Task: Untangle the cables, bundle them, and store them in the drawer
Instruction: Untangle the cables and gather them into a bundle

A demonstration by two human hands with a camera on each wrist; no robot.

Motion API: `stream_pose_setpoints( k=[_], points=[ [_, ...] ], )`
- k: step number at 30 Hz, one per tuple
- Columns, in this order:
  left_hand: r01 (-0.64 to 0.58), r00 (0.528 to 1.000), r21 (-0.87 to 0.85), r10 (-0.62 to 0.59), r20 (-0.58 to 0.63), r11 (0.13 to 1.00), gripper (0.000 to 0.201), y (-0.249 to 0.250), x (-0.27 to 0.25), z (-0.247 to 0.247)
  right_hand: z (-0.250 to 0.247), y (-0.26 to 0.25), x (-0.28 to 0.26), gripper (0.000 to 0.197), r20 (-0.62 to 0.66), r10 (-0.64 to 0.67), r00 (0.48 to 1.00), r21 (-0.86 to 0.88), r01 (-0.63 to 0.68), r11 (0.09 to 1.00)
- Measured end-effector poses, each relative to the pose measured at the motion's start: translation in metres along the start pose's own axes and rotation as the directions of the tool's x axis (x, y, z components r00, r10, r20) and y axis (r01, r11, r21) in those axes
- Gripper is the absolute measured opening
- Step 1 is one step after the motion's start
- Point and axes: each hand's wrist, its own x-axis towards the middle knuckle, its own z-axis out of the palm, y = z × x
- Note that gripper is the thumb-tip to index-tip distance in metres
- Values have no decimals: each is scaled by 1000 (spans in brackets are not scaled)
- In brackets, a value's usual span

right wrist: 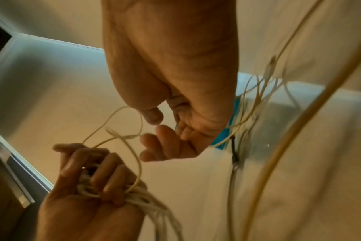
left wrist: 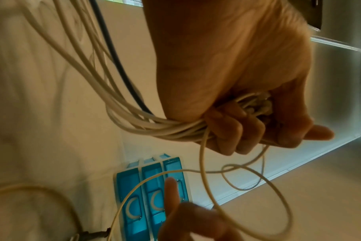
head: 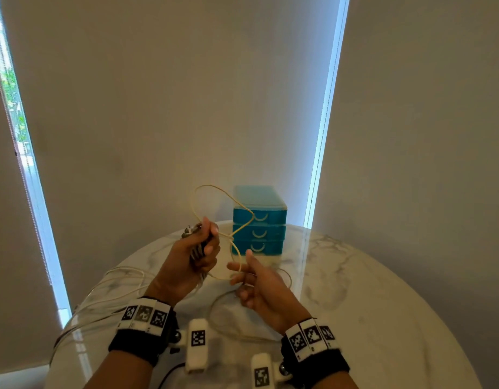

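- The left hand [head: 199, 252] is clenching a gathered bundle of white cables [left wrist: 171, 130] above the marble table [head: 355, 290].
- The right hand [head: 259, 284], fingers loosely spread, is catching a thin cream cable loop [head: 214, 203] without clasping it.
- The blue drawer unit [head: 258, 220] is standing behind, all drawers closed.
- Risk: pulling the crossed loop could be tightening it into a knot; trailing strands may be snagging at the table edge.
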Motion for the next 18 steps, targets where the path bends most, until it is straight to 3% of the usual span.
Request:
stream_pose_setpoints(
  k=[3, 6, 9, 11, 13, 15, 18],
  points=[
    [24, 999, 17, -24, 28, 1000, 42, -1, -2, -2, 13, -5, 14, 53, 84, -2, 996, 206, -15, 979],
    [27, 999, 42, -28, 36, 999, 45, -1, -2, -4, 11, -20, 26, 25, 77, -52, 996, 361, 20, 932],
    [-1, 1000, 161, -1, 7, 987, 31, -1, -1, -5, 7, -42, 26, 16, -39, -145, 989, 455, 147, 878],
    [-6, 1000, 251, 12, -26, 968, 23, -2, 2, -7, 5, -65, 16, 20, -205, -222, 953, 465, 294, 835],
    [-13, 994, 287, 43, -98, 958, 28, -4, 5, -9, -2, -93, 3, 26, -449, -310, 838, 385, 494, 780],
    [-61, 971, 250, 116, -208, 966, 24, -2, 8, -13, -10, -121, -10, 26, -625, -389, 677, 288, 663, 691],
    [-195, 875, 131, 233, -425, 972, 13, 6, 10, -27, -29, -147, -17, 28, -768, -415, 487, 165, 777, 607]
  ],
)
